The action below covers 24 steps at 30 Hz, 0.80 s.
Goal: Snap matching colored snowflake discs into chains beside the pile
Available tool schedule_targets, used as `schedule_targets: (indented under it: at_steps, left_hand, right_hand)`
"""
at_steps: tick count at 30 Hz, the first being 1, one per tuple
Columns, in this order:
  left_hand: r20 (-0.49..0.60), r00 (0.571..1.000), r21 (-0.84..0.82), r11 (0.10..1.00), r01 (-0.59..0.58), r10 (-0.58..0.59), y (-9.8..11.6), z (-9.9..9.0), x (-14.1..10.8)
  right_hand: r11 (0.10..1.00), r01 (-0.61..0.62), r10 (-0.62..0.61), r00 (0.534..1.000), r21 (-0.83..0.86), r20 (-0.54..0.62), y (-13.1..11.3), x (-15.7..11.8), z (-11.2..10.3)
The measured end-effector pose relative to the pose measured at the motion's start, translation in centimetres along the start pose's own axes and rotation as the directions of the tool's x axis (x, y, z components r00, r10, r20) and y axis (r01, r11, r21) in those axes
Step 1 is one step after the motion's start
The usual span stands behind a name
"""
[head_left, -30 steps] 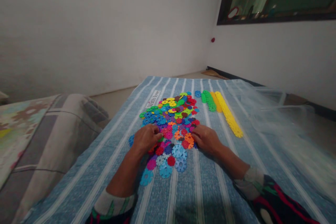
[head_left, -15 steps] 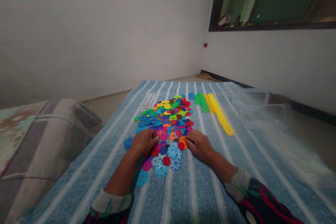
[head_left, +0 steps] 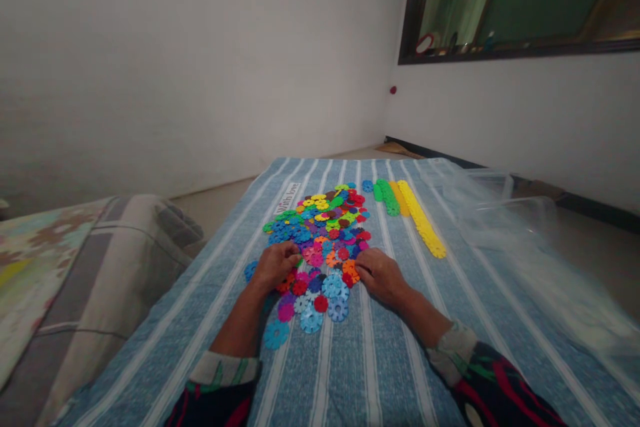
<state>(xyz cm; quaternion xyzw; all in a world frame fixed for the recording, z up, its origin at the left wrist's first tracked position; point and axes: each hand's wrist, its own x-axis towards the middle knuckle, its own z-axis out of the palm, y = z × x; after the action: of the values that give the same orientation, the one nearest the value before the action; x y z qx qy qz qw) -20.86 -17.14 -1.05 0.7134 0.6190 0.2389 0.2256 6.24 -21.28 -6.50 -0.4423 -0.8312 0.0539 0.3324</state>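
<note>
Many flat, notched plastic discs in mixed colours lie in a loose pile (head_left: 313, 255) on a striped blue cloth (head_left: 345, 380). At the pile's left side my left hand (head_left: 275, 265) is closed, its fingertips together near pink and green discs; what they hold is too small to make out. My right hand (head_left: 383, 272) rests at the right side with curled fingers touching the orange discs (head_left: 351, 269). Behind it lie overlapping rows of yellow discs (head_left: 421, 220), orange-yellow discs (head_left: 400, 199) and green discs (head_left: 388, 197), with a blue disc (head_left: 368, 186) beside them.
Clear plastic containers (head_left: 515, 210) and a transparent sheet (head_left: 555, 287) are on the right. A padded seat with a grey striped cover (head_left: 120, 260) stands at the left. Printed lettering (head_left: 289, 197) shows on the cloth. Walls and a window (head_left: 540, 0) are behind.
The view has shifted slightly, so the table appears a little further right and lower. My left hand has moved slightly up and right; my right hand has hardly moved.
</note>
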Motion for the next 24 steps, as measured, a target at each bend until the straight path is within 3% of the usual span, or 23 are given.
schedule_targets:
  at_steps: [9, 24]
  left_hand:
    - [-0.056, 0.998, 0.075, 0.997, -0.012, 0.017, -0.38, 0.17, 0.07]
    - [-0.061, 0.997, 0.024, 0.999, -0.047, 0.048, 0.23, -0.1, -0.42]
  right_hand:
    - [1.0, 0.005, -0.005, 1.0, 0.006, -0.009, 0.18, -0.02, 0.51]
    - [1.0, -0.012, 0.012, 1.0, -0.006, -0.003, -0.3, 0.29, 0.42]
